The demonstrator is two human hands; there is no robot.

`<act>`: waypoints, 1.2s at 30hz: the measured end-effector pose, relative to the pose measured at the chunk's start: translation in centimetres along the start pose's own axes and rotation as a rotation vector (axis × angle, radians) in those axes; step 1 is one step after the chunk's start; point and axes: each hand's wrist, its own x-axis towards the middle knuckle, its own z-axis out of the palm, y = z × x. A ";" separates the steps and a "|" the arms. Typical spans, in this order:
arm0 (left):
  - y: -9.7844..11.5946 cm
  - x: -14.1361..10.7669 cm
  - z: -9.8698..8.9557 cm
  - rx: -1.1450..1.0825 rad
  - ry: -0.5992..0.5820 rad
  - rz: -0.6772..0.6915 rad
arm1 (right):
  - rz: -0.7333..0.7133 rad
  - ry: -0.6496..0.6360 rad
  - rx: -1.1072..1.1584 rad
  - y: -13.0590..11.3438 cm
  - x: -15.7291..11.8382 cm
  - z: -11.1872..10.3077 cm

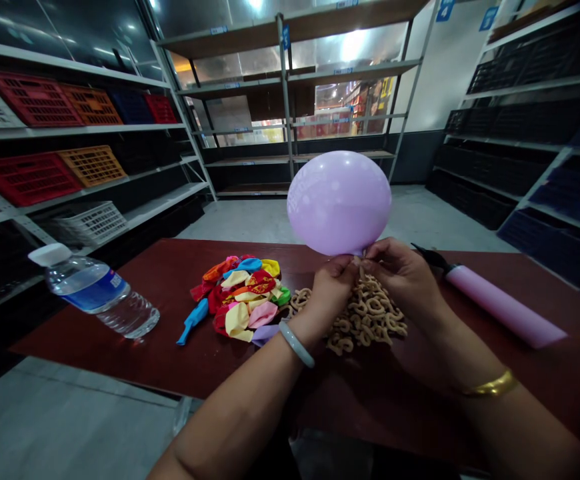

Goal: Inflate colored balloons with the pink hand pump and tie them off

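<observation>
An inflated purple balloon (340, 200) stands upright above the table, its neck pointing down. Both hands pinch at that neck: my left hand (337, 283) from the left and my right hand (400, 270) from the right, with fingertips close together. Beneath and behind the hands lies a heap of small tan rubber-like rings (370, 313). Left of the heap is a pile of deflated balloons (245, 293) in red, yellow, blue, pink and other colours. One blue deflated balloon (193, 321) lies at the pile's left edge. The exact finger grip on the neck is partly hidden.
A capped water bottle (105, 293) stands on the left of the dark red table (170, 363). A pink cylindrical pump (503, 303) with a black end lies at the right. Behind are metal shelves (285, 87) and, at left, plastic crates (30, 180).
</observation>
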 end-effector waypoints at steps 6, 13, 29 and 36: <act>-0.5 0.4 -0.1 0.109 0.001 0.037 | -0.036 0.027 -0.128 0.3 0.0 -0.2; -0.2 0.3 -0.4 0.185 0.009 0.107 | 0.267 0.005 0.256 0.1 -0.1 -0.1; -0.6 0.0 0.6 0.194 -0.040 0.084 | 0.385 0.282 0.213 1.7 0.0 0.5; -0.4 0.4 -0.4 0.598 0.015 0.187 | 0.425 0.140 0.266 1.2 -0.1 1.9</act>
